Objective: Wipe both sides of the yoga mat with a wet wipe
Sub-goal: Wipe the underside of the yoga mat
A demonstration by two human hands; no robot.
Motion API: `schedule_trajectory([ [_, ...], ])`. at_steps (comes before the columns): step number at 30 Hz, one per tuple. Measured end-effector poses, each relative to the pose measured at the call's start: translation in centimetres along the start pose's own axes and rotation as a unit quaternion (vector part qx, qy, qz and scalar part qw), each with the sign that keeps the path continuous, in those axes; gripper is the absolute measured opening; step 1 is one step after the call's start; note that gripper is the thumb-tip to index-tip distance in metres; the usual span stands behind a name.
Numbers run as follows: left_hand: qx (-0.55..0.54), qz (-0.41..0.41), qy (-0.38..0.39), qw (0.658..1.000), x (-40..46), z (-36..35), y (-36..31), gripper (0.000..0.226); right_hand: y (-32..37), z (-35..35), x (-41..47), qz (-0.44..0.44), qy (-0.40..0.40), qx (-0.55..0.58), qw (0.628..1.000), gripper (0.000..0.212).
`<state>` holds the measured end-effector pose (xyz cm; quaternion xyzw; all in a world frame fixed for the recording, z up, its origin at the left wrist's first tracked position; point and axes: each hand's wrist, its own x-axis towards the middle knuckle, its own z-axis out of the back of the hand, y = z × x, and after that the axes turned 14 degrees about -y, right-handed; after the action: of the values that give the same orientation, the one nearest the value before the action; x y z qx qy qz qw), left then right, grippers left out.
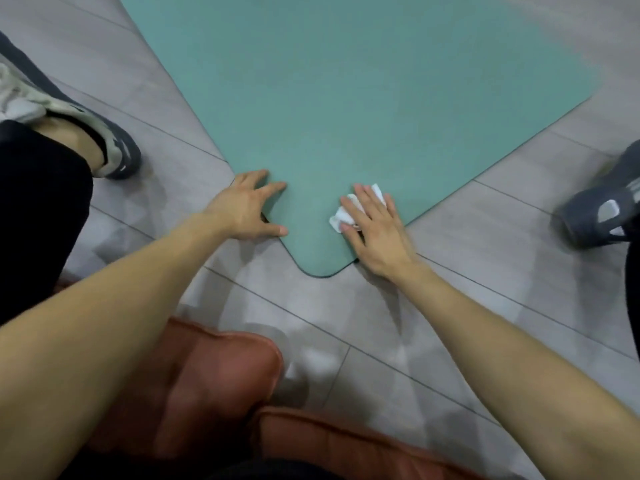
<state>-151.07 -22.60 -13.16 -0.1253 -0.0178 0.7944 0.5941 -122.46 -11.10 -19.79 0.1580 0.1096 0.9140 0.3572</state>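
Yoga mat (346,98) flat on the floor (450,289), near corner between both hands. Left hand (247,207) spread wide, pinning the edge; right hand (372,226) flat, pressing the wet wipe (341,214). Best wiped in overlapping strokes outward from this corner, mat pinned against creeping

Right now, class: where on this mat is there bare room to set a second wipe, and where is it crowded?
Free: the wide green mat beyond both hands. Crowded: the near corner, where the left hand presses the edge and the right hand presses the wipe.
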Motion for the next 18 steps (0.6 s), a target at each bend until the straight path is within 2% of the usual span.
schedule_trajectory([
  [3, 0.088, -0.05, -0.005, 0.995, 1.4, 1.6, -0.1, 0.105, 0.5, 0.4, 0.3, -0.038, -0.039, 0.003, 0.998, 0.053],
  [5, 0.097, -0.051, -0.003, 0.994, 2.1, 2.0, -1.2, 0.106, 3.5, 0.1, -0.9, -0.072, -0.055, 0.027, 0.996, 0.053],
  [6, 0.089, -0.047, -0.003, 0.995, 2.1, 1.9, -1.6, 0.106, 5.6, -0.4, -2.2, -0.049, -0.049, 0.046, 0.996, 0.052],
  [8, 0.063, -0.052, -0.002, 0.997, 2.1, 1.8, -1.4, 0.106, 8.5, -1.0, -5.0, 0.083, 0.004, 0.065, 0.994, 0.052],
  [10, 0.03, -0.063, 0.003, 0.998, 1.9, 1.5, -0.6, 0.105, 6.6, -0.4, -4.9, 0.185, 0.026, 0.049, 0.981, 0.049],
  [11, 0.017, -0.062, 0.008, 0.998, 1.8, 1.5, -0.4, 0.106, 4.8, -0.1, -4.1, 0.18, 0.005, 0.034, 0.983, 0.046],
  [12, 0.011, -0.063, 0.012, 0.998, 1.8, 1.6, -0.4, 0.107, 2.9, 0.5, -3.2, 0.115, -0.021, 0.012, 0.993, 0.045],
  [13, 0.009, -0.062, 0.013, 0.998, 1.9, 1.7, -0.4, 0.108, 1.3, 1.2, -2.3, 0.015, -0.052, -0.019, 0.998, 0.045],
  [14, 0.007, -0.058, 0.011, 0.998, 1.9, 1.8, -0.5, 0.108, 0.9, 1.8, -1.8, -0.096, -0.072, -0.034, 0.992, 0.047],
  [15, 0.005, -0.052, 0.01, 0.999, 2.0, 1.8, -0.6, 0.109, 1.9, 1.8, -1.8, -0.159, -0.084, -0.036, 0.983, 0.048],
  [16, 0.004, -0.05, 0.011, 0.999, 2.0, 1.9, -0.7, 0.109, 4.0, 1.5, -2.2, -0.142, -0.083, -0.02, 0.986, 0.048],
  [17, 0.004, -0.05, 0.01, 0.999, 1.9, 1.9, -0.8, 0.11, 6.0, 0.9, -3.3, -0.05, -0.048, 0.01, 0.998, 0.046],
  [18, 0.004, -0.047, 0.009, 0.999, 1.9, 2.0, -0.8, 0.11, 7.5, 0.9, -4.6, 0.088, 0.011, 0.045, 0.995, 0.045],
])
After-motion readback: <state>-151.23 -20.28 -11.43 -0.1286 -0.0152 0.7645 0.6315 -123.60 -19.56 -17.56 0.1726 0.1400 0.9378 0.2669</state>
